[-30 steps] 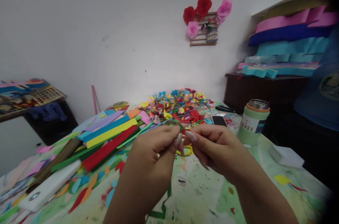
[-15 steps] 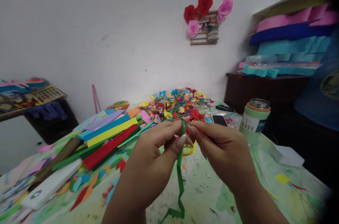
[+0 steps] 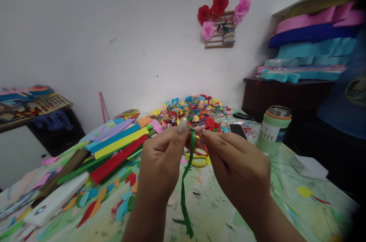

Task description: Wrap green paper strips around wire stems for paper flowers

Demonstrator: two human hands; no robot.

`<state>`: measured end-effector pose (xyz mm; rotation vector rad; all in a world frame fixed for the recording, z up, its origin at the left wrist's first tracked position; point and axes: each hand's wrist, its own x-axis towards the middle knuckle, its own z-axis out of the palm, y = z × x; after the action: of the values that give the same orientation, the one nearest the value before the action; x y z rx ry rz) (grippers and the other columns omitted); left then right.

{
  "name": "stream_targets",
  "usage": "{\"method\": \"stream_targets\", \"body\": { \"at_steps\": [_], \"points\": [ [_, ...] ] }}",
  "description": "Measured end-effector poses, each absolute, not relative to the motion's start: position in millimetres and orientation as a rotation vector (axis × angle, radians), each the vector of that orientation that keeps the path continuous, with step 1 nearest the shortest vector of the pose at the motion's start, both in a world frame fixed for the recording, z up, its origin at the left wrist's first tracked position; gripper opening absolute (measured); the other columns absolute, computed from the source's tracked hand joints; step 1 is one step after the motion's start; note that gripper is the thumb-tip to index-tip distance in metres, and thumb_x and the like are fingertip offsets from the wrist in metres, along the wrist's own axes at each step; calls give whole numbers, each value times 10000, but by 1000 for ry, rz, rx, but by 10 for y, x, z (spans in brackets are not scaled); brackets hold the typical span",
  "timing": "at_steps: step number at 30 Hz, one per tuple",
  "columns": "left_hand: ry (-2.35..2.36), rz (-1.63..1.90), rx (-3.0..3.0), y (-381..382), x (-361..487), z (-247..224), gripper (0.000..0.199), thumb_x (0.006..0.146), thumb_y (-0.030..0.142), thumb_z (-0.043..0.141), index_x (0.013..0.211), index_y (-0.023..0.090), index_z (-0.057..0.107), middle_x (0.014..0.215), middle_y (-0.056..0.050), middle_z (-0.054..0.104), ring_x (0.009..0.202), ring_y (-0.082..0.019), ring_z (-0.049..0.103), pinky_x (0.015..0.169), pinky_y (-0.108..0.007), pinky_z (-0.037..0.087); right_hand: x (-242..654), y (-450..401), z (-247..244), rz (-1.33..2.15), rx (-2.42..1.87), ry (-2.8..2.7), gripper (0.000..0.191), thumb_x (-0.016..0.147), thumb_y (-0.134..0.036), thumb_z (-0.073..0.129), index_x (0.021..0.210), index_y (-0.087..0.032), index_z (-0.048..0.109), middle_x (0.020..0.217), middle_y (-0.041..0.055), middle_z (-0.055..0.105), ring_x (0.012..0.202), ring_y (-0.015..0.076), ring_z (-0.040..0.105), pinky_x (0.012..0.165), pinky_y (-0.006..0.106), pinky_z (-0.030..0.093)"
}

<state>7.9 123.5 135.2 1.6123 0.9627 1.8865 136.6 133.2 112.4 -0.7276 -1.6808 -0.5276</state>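
Observation:
My left hand point(image 3: 164, 154) is closed, thumb raised, pinching the top of a green paper strip point(image 3: 184, 186). The strip hangs down toward the table, its lower end bent. My right hand point(image 3: 241, 160) is closed too, its fingertips pinched together close by the strip's top. What sits between those right fingertips is too small and hidden to name. Below and behind the hands lie scissors with yellow handles point(image 3: 201, 164), partly covered by my fingers.
Colourful paper flowers point(image 3: 197, 106) are heaped at the table's back. Folded crepe paper point(image 3: 121, 143), cut petals and a white power bank-like block point(image 3: 57, 198) lie left. At right stand a green bottle point(image 3: 270, 131) and a phone point(image 3: 238, 130); thin wires lie nearby.
My left hand has shifted slightly left and its thumb has risen to the strip's top. The green strip has swung left and hangs straighter. More of the scissors shows.

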Motion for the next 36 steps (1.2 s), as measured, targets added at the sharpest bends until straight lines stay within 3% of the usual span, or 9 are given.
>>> {"method": "stream_targets", "body": {
  "at_steps": [7,13,17,19,23,27,33,36],
  "points": [
    [1217,2047,1693,1220,177,1349,185,741,298,695,585,197,704,589,16,657,544,-114,550,532,-230,457,1341,1340,1089,-611,-770,-1743,266,859,-87,530,1079,-141,670,845,62,738,712,166,607,671,300,495],
    [1345,2057,1675,1280,117,1330,221,746,245,661,535,178,663,516,33,604,482,-93,501,489,-218,420,1299,1305,1119,-501,-789,-1806,262,862,-86,525,1081,-74,669,852,83,732,739,194,569,671,334,479],
    [1379,1999,1700,1294,49,1346,234,770,285,644,562,178,659,543,31,613,518,-99,529,509,-215,433,1308,1273,1154,-3,-816,-1907,326,897,-153,483,1198,-146,609,938,72,712,817,183,598,744,345,488],
    [1389,1970,1702,1298,14,1359,236,781,311,640,584,186,673,571,26,641,550,-108,560,525,-219,445,1326,1284,1170,344,-803,-1905,321,908,-191,468,1198,-201,607,926,47,707,786,150,609,710,302,493],
    [1365,2093,1675,1326,-71,1385,198,797,321,637,641,222,709,675,18,696,665,-129,621,654,-247,489,1348,1379,1202,922,-790,-1810,255,915,-309,460,977,-202,683,732,4,679,535,84,511,504,218,426],
    [1301,2200,1583,1410,-257,1385,144,786,325,661,686,242,723,693,10,699,678,-127,625,679,-255,506,1312,1528,1178,1202,-770,-1749,268,884,-335,506,765,-156,667,629,-7,631,463,55,448,460,194,374],
    [1057,2117,1662,1509,-435,1349,134,765,333,685,727,213,732,660,-10,692,634,-123,615,654,-248,521,1218,1645,1045,1570,-505,-1693,252,845,-384,582,893,-165,698,708,16,674,647,85,590,651,229,467],
    [927,2028,1730,1501,-325,1342,111,775,281,675,713,209,733,644,-2,686,626,-113,615,647,-234,513,1198,1625,1014,1800,-293,-1533,286,858,-409,570,958,-162,674,668,2,652,510,52,508,504,180,393]
  ]
}}
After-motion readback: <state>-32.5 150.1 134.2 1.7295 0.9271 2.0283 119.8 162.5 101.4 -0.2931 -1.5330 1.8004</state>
